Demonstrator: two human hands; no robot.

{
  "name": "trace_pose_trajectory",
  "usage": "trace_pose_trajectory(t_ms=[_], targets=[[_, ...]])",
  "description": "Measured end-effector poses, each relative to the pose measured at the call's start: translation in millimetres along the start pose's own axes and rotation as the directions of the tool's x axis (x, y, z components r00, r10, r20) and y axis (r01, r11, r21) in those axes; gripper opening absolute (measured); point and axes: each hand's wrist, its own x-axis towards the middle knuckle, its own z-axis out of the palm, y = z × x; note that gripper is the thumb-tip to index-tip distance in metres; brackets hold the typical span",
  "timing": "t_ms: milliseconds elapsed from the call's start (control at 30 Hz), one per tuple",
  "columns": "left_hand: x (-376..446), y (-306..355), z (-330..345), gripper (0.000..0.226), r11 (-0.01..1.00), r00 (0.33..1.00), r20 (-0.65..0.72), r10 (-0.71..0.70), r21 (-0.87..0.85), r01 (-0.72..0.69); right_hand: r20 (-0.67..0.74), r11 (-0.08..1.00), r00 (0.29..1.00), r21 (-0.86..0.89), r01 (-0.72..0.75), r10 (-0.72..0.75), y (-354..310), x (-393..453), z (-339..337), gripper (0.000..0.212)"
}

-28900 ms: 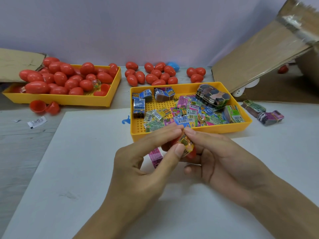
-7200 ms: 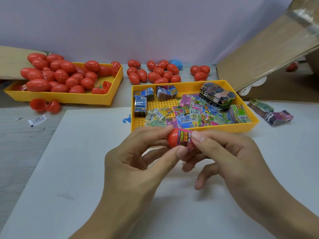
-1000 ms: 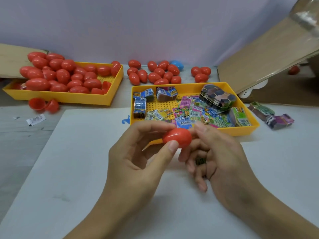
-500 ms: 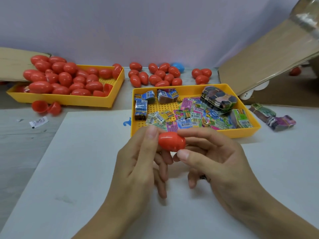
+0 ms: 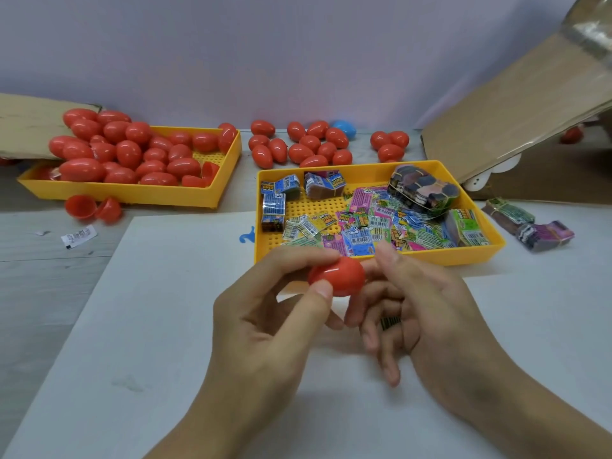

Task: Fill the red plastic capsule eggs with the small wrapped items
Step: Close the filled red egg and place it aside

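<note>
Since half a second ago the red egg has been turned in the fingers: the left hand, which then had its thumb raised behind the egg, now pinches it between forefinger on top and thumb at the near end, while the right hand has drawn its thumb off the front and sits against the far side. The egg is closed, with no wrapper showing as it did some seconds back, so I judge this one filled and snapped shut.

It is held up over the white sheet, just in front of the near rim of the yellow tray of small wrapped items, probably so that the next packet is within short reach. The left hand is closed on the egg; the right hand's fingers are loosely curled, and whether they press the egg or only touch it I cannot tell, since the egg hides the contact. Something dark and ribbed shows between the right fingers, too small to name.

The other yellow tray at the left holds many red eggs, and an open pair of halves lies on the table before it. More eggs sit loose by the wall.
</note>
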Motion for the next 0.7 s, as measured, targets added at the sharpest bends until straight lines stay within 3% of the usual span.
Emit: trace_pose_trajectory(t_ms=[167,333,533,700], targets=[[-0.4,-4.1,0.1,0.036,1.000,0.997,0.069,0.023,0.010,-0.023,0.017,0.995,0.995,-0.015,0.096,-0.096,2.2,-2.7,-0.6,0.025],[0.4,-5.8,-1.9,0.018,0.993,0.990,-0.082,-0.114,-0.035,0.111,0.010,0.990,0.990,-0.013,0.141,-0.141,4.2,-4.0,-0.2,0.031],[3.1,-4.3,-2.9,0.058,0.969,0.970,-0.007,-0.242,-0.048,0.241,-0.001,0.973,0.981,-0.128,0.192,-0.194,8.4,-4.0,1.2,0.038],[3.3,-0.6,1.1,0.027,0.982,0.980,-0.063,-0.188,-0.027,0.186,0.031,0.976,0.980,-0.098,0.197,-0.195,8.9,-4.2,-0.5,0.028]])
